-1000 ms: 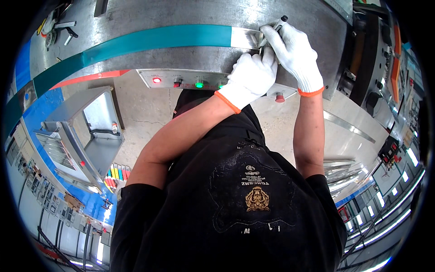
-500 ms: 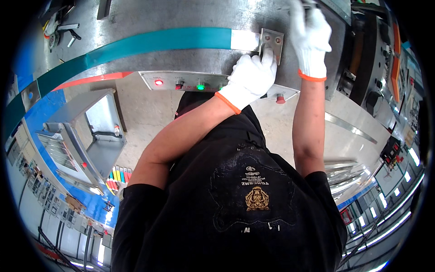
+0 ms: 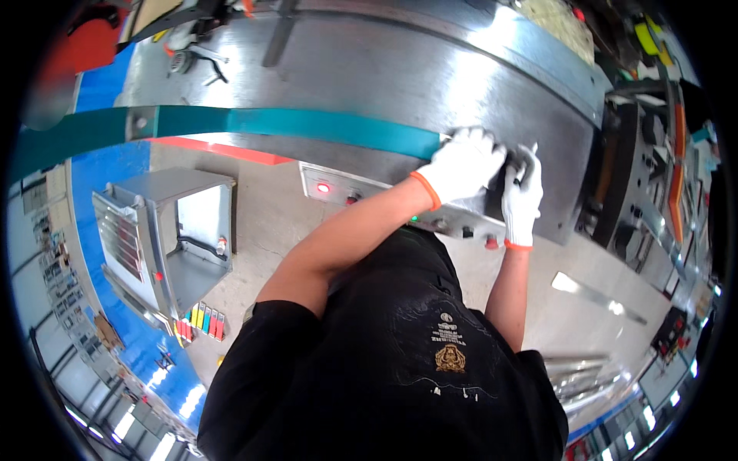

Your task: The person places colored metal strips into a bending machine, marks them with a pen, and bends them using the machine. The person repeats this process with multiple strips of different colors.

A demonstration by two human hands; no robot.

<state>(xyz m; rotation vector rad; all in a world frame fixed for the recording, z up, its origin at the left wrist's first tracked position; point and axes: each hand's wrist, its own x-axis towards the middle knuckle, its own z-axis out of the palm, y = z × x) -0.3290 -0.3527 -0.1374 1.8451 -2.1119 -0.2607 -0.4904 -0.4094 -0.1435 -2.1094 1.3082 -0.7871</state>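
A long metal strip with teal film (image 3: 330,123) runs in from the left and bends with the lens. My left hand (image 3: 469,163), in a white knit glove with an orange cuff, lies over its right end with its fingers curled down. The glove hides that end and whatever is under it. Just right of it is my right hand (image 3: 523,192), gloved the same way. Its fingers are closed, and a thin, pale tip shows above them; the rest of that thing is hidden. Both hands are at the front part of the grey steel worktable (image 3: 361,65).
Below the table's front edge sits a control panel (image 3: 369,188) with lit buttons and red knobs. Tools (image 3: 196,61) lie at the far left of the table. An open metal cabinet (image 3: 184,223) stands on the floor at left. Dark machinery (image 3: 630,165) borders the right.
The view has shifted, with more table showing. My right hand has come down from the far side to beside my left. The holed metal plate under my left fingers no longer shows clearly.
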